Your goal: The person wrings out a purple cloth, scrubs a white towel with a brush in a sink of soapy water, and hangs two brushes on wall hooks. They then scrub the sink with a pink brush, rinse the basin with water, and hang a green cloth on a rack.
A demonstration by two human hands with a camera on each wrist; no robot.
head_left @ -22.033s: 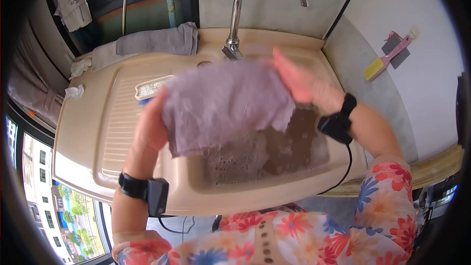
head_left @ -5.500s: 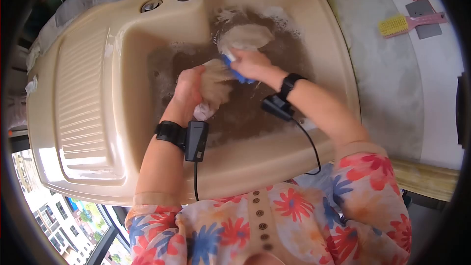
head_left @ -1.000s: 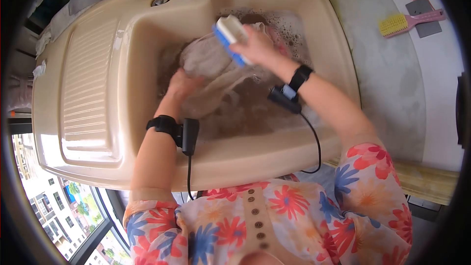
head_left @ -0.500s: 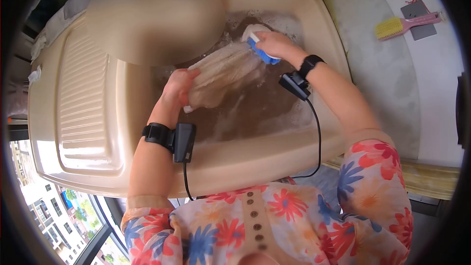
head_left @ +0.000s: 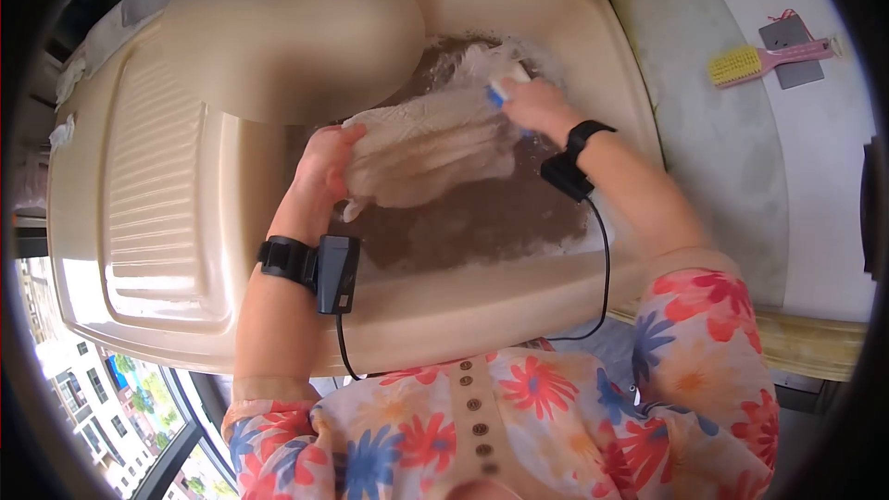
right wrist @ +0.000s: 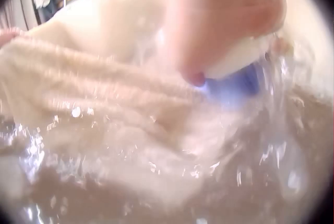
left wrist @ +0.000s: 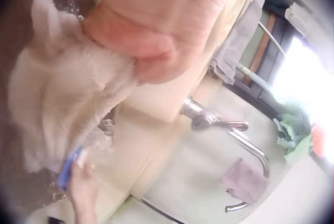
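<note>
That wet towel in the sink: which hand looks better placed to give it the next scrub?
Probably the right hand. It already grips the blue brush, set against the far end of the towel. The left hand grips the near end, holding the cloth stretched over the murky water.

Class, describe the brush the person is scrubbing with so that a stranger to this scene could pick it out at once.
Start at the beige sink, whose basin holds brown soapy water. At its far end the right hand presses the scrubbing brush onto a wet cream towel. It is blue and white, unlike the pink-handled yellow brush lying outside the sink.
</note>
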